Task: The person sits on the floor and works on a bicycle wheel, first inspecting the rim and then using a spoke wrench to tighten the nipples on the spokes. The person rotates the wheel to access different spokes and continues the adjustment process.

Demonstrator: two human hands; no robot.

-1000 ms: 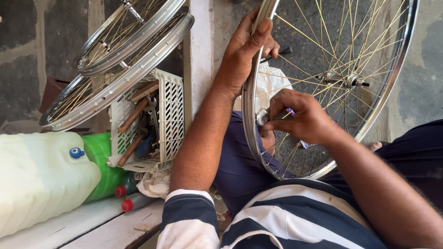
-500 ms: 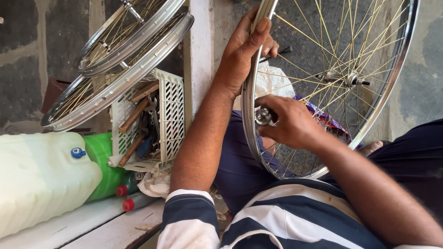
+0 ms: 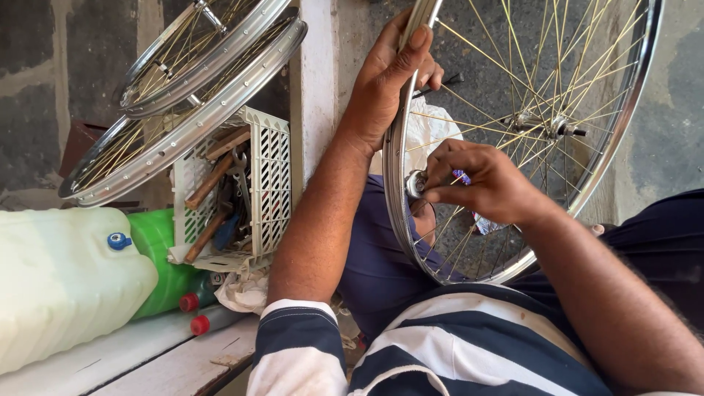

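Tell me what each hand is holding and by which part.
Left hand grips the bicycle wheel by its rim. Right hand pinches a small round metal tool against the rim's inner side.

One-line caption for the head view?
Left hand grips the wheel rim; right hand turns a small tool at a spoke.

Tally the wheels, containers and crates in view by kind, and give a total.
Bicycle wheels: 3, one held by the left hand and right hand, two leaning behind
Plastic containers: 2, white, green
Tool crates: 1
Total: 6
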